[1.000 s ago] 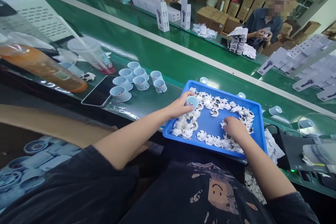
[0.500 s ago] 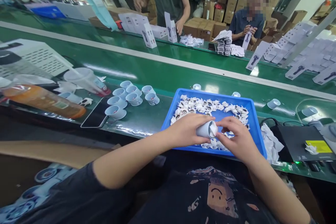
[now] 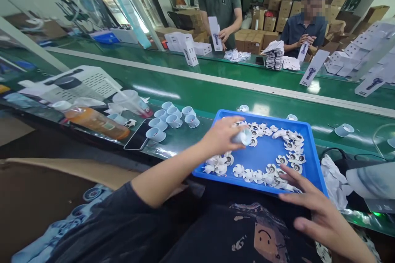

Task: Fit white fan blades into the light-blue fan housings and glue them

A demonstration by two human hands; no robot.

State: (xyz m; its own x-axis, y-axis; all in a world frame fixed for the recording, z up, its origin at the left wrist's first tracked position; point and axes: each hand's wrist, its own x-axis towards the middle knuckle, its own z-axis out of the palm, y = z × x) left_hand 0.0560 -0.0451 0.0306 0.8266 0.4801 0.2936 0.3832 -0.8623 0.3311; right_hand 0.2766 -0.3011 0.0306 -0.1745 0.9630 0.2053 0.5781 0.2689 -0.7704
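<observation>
Gripping a cup [image 3: 243, 137], inside too blurred to tell, the left hand [image 3: 219, 134] hangs above fans [image 3: 220, 166] toward the tray's [image 3: 251, 153] left edge; the right hand [image 3: 316, 202] spreads empty by its near right corner.

No word, number or brand legible. Upper right: white box [image 3: 314, 68] with a dark handheld-device picture, tiny print beneath, too small to read; another white carton [image 3: 372, 86] farther right, same picture, print likewise unreadable. Left of frame: bottle [image 3: 89, 119] of orange liquid, pale label, lettering blurred. Top center: small pale mark on a co-worker's grey-green shirt [image 3: 226, 2], indistinct. Bottom: drawn frowning face on the wearer's dark T-shirt [image 3: 247, 218].
</observation>
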